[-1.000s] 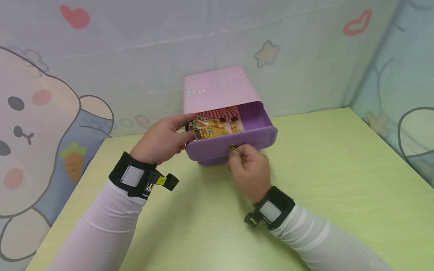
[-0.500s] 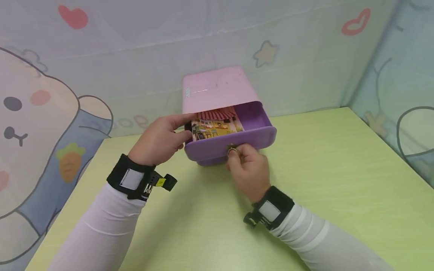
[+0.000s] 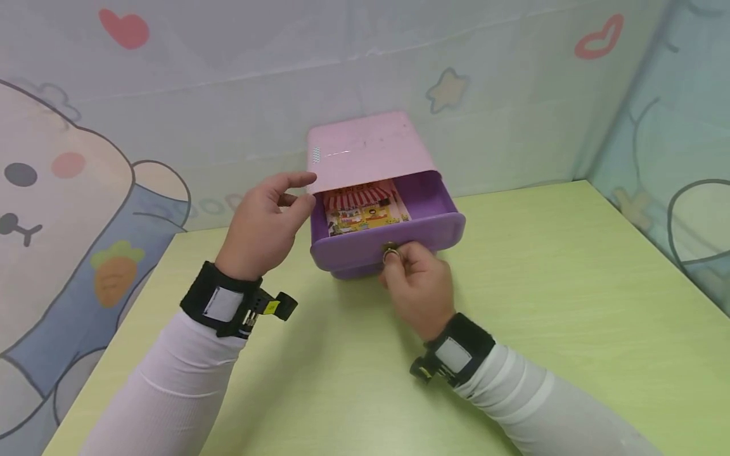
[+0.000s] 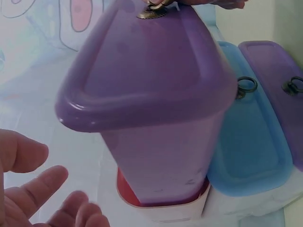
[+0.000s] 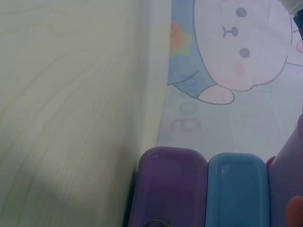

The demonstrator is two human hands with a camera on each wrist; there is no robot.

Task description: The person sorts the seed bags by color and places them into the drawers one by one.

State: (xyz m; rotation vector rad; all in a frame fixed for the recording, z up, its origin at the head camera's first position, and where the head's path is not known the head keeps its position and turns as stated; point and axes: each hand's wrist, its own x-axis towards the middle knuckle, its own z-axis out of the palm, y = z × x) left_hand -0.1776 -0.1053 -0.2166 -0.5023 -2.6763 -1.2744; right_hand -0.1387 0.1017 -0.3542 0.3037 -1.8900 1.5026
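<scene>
A small pink drawer cabinet stands on the table with its purple top drawer pulled out. Inside the drawer, toward its left side, lies a colourful picture card showing a striped awning; its far part is hidden under the cabinet top. My right hand pinches the brass ring pull on the drawer front. At the drawer's left edge is my left hand, thumb and index finger apart and holding nothing. The left wrist view shows its spread fingers beside the drawer.
Below the pulled-out drawer are a blue drawer and another purple drawer, both pushed in, with ring pulls. A printed cloth backdrop rises right behind the cabinet. The pale green table extends to either side.
My left hand has come off the card and lifted up out of the drawer. The card has shifted in the drawer and more of its awning shows. My right hand stays on the ring pull.
</scene>
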